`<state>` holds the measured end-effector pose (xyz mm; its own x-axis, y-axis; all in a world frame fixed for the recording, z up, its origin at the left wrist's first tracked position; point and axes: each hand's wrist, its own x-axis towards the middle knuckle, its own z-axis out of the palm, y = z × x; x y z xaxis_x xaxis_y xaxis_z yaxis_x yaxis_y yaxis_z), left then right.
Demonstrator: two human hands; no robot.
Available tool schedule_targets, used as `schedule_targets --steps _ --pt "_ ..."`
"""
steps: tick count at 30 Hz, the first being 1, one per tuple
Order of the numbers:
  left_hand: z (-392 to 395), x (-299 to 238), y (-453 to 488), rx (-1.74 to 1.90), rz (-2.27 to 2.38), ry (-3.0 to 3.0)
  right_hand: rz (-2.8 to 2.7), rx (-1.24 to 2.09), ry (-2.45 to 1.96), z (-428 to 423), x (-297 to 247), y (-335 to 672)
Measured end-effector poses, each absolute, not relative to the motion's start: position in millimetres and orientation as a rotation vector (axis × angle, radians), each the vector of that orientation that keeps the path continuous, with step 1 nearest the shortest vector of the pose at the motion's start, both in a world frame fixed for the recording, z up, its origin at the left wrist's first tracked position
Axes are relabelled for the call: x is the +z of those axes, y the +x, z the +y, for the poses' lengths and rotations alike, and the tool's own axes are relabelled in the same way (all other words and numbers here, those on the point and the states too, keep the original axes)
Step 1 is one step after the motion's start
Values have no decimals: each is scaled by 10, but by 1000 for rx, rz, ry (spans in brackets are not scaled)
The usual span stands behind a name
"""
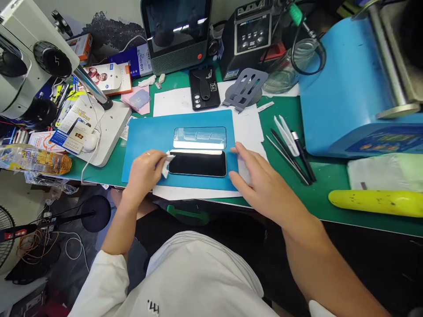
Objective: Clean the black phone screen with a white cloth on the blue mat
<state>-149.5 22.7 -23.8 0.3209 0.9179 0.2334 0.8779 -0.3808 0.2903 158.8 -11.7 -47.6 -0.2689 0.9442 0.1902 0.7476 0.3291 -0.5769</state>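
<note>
White shirt (198,277) is nearest, then the edge of the green tabletop (330,169), with white paper (188,192) showing beneath a blue mat (145,132). On it a dark phone (198,164) lies flat and crosswise, probably so both hands reach it easily. The left hand (144,172) pinches a white wipe (165,168) at its left end; the right hand (256,178), thumb and forefinger apart, waits just beside its right end, perhaps for steadying. Just beyond lies a clear pane (200,134). Bare mat leaves room leftward; tweezers (286,136) crowd the right. Farther, a slotted stand (247,88) and a screen (178,22) bound the back.
</note>
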Motion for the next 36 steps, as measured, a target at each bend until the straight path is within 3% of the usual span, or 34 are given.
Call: schedule_targets --steps 6,12,20,26,36 --pt "376 -218 -1845 564 1770 2493 -2328 422 -1437 444 -144 1693" --pt "330 -223 -1863 676 1774 2456 -2623 513 -1366 1220 -454 1778" --pt "65 -229 -1777 818 1626 2423 -2640 475 -1235 1391 -659 1816" --pt "48 -231 -1627 674 1419 2488 -2675 499 -1235 1401 -618 1797" --pt "681 -78 -1316 250 1640 2360 -2560 379 -1245 1100 -548 1718"
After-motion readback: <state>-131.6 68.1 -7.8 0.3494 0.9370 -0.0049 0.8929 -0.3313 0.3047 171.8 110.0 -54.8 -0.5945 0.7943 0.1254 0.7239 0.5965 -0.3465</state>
